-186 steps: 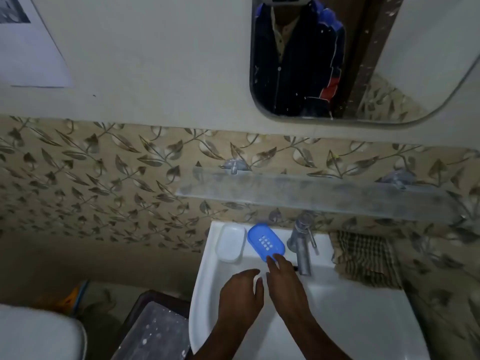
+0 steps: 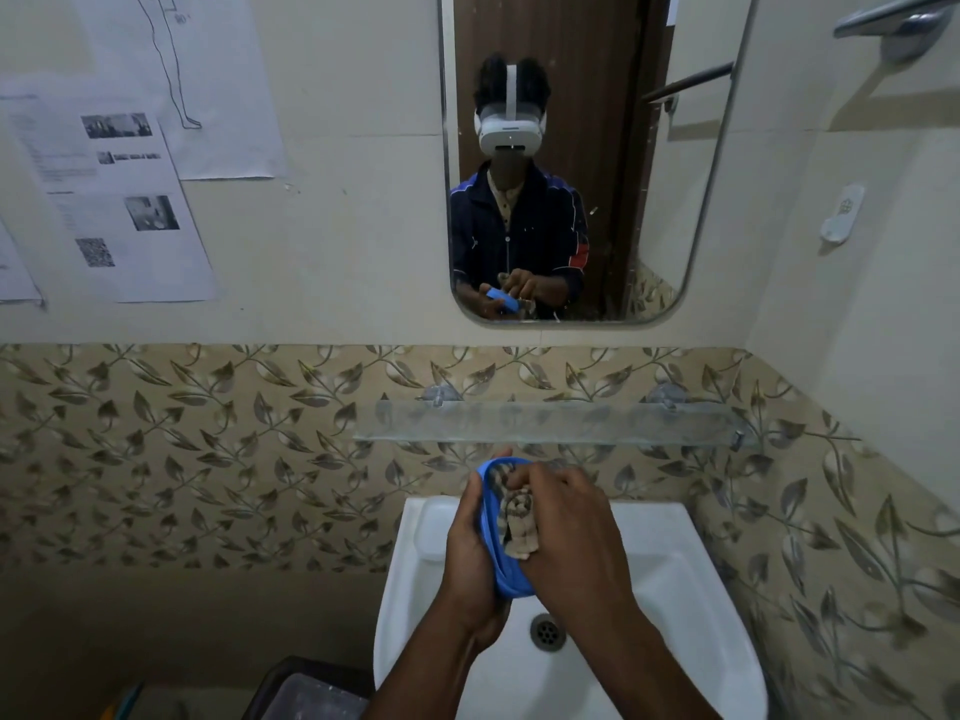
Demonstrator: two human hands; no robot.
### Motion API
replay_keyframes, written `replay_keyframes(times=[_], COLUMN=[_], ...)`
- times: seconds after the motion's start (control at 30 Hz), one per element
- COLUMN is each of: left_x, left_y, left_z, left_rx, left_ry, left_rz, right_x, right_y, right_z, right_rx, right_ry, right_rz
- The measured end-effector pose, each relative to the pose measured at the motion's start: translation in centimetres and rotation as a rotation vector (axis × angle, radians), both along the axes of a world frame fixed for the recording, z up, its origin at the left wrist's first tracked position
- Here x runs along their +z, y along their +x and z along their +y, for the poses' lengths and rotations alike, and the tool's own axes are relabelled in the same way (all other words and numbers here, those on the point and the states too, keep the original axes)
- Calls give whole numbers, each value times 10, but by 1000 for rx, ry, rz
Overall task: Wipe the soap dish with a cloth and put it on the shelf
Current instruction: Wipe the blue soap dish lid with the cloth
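The left hand [image 2: 467, 553] grasps the blue soap dish [image 2: 501, 569] above the sink [image 2: 675, 589]; the right hand [image 2: 569, 532] pinches the cloth [image 2: 519, 517] inside it. Hard rubbing may make the dish slip down.

Right hand [image 2: 571, 537] covers most of dish [image 2: 493, 543] interior; cloth [image 2: 519, 527] mostly hidden under its fingers. Tap fully hidden behind hands. Sink [image 2: 675, 589] front edge cut by frame bottom. Wall papers [image 2: 119, 200] text too small to read.
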State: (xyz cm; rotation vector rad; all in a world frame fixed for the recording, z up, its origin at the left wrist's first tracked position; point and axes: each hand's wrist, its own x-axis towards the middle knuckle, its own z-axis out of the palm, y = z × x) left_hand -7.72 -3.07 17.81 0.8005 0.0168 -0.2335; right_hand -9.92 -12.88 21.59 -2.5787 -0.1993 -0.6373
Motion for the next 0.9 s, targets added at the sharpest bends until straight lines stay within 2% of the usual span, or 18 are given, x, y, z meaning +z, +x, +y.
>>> replay_keyframes(times=[0.2, 0.37, 0.43, 0.57, 0.67, 0.77, 0.83, 0.9], left_x=[9, 6, 10, 19, 13, 5, 9, 14], left_y=[1, -1, 2, 5, 2, -1, 1, 3], left_z=[6, -5, -3, 10, 5, -5, -2, 5], left_rx=[3, -13, -14, -30, -3, -18, -11, 8], left_ry=[-10, -8, -23, -71, -70, -49, -44, -33], left_rz=[-45, 16, 1, -31, 18, 64, 58, 25], right_x=[-10, 14, 21, 9, 10, 22, 22, 16], right_y=[-17, -1, -7, -33, -21, -2, -1, -11], right_z=[0, -5, -4, -10, -10, -5, -4, -10], right_rx=[68, 70, 154, 429, 343, 188, 228, 338], right_ry=[-50, 65, 124, 220, 349, 344, 329, 318], right_rz=[58, -39, -34, 114, 109, 45, 78, 194])
